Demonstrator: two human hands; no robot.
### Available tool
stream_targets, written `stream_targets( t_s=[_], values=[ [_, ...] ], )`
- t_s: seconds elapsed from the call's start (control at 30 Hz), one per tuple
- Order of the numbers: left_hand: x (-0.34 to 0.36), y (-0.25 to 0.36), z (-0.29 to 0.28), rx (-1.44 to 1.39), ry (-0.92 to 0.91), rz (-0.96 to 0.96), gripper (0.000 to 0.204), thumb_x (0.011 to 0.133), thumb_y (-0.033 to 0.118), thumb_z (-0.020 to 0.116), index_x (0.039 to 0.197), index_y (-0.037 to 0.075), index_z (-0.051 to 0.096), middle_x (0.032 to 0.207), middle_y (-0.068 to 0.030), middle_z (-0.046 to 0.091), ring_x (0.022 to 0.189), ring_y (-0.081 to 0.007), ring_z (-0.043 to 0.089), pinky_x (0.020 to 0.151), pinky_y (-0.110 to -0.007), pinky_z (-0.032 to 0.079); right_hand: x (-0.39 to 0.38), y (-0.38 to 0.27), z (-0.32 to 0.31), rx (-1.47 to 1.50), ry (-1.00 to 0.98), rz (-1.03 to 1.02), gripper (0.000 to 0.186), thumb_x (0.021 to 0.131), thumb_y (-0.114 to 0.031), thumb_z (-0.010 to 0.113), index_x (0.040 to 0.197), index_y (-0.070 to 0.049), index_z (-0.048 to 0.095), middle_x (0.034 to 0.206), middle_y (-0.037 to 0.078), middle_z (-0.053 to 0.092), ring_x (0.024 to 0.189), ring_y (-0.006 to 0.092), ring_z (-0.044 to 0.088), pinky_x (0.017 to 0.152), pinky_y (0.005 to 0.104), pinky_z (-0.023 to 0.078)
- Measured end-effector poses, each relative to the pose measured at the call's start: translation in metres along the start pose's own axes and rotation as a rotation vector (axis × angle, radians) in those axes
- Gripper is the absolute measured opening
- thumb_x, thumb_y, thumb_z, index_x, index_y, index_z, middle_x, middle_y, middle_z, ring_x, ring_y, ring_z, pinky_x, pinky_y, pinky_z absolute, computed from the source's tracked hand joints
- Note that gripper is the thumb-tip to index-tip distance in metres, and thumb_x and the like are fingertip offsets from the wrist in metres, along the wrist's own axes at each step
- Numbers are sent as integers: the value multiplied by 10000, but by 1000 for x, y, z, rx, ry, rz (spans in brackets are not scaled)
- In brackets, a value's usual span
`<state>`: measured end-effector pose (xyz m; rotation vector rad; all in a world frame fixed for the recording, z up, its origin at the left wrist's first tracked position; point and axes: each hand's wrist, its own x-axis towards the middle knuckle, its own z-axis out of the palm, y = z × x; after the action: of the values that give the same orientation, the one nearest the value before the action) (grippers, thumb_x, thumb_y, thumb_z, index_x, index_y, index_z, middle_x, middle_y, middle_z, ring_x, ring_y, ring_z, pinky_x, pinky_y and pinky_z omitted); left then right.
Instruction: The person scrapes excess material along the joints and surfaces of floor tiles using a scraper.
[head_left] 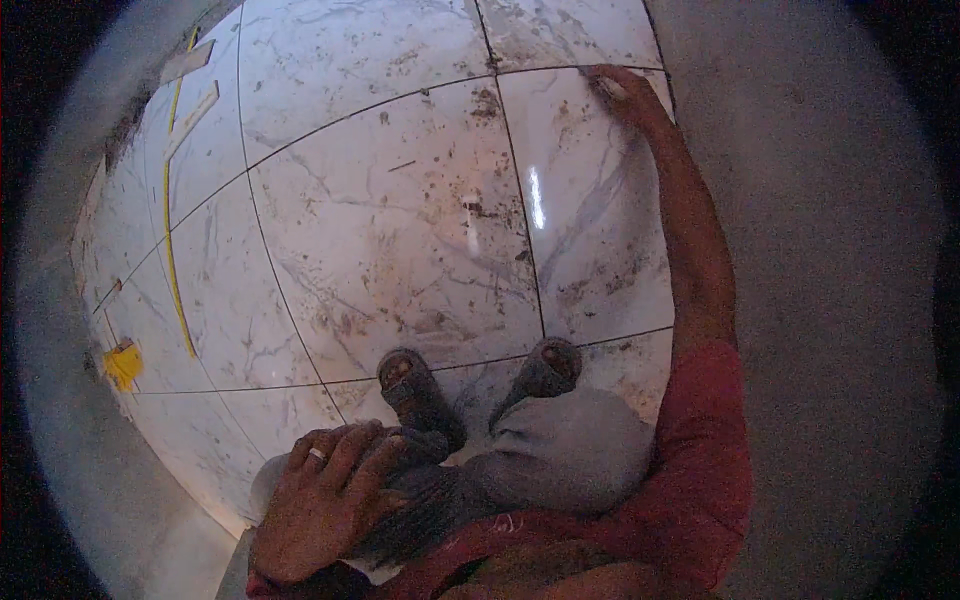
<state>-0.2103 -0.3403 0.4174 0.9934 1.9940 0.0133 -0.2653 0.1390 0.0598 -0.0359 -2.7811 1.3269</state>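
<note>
My right arm stretches far forward along the right side of the floor. At its end my right hand [628,98] is low over a marble-look floor tile [590,190], close to the dark joint at its far edge. Its fingers are bent together, with a small pale patch between them; what they hold, if anything, is too small to name. My left hand [335,490], with a ring on one finger, rests on my left knee, fingers laid out over the grey trousers [570,450] and holding nothing.
White tiles with grey veins and brown dirt specks cover the floor. A long yellow strip [172,260] lies at the left, near flat pale pieces [192,120]. A yellow object [123,366] sits at the left edge. A grey wall [800,250] borders the right. My sandalled feet [408,375] stand on the tiles.
</note>
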Motion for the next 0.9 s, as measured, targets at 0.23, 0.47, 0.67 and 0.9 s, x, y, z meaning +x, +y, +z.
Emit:
stream_targets(
  t_s=[0.23, 0.47, 0.67, 0.9],
  values=[
    [4, 2, -3, 37, 4, -3, 568, 695, 278, 668, 1184, 68, 470, 1164, -144, 488, 1029, -324, 493, 882, -428, 394, 30, -33, 40, -248, -113, -107, 504, 661, -27, 694, 1137, -118, 555, 1195, 69, 540, 1153, 231, 472, 985, 348, 370],
    [-1, 2, -5, 33, 13, -37, 537, 730, 283, 648, 1185, 66, 464, 1168, -144, 487, 1038, -321, 492, 894, -425, 384, 50, -29, 62, -233, 33, -202, 480, 653, -20, 697, 1107, -100, 562, 1145, 75, 569, 1089, 234, 521, 954, 327, 395],
    [2, 2, -8, 6, -21, -8, 524, 744, 295, 641, 1186, 72, 469, 1174, -132, 487, 1033, -317, 490, 898, -419, 382, 47, -39, 80, -145, -72, -215, 436, 693, -77, 670, 1115, -105, 561, 1136, 94, 573, 1084, 266, 518, 942, 357, 399],
    [-2, -7, -2, 2, -23, -43, 503, 765, 306, 619, 1187, 78, 468, 1179, -133, 487, 1037, -320, 488, 907, -418, 374, -76, -96, 81, -399, -356, -56, 507, 723, -36, 609, 1209, -124, 497, 1244, 80, 499, 1151, 262, 457, 970, 371, 372]
  ],
)
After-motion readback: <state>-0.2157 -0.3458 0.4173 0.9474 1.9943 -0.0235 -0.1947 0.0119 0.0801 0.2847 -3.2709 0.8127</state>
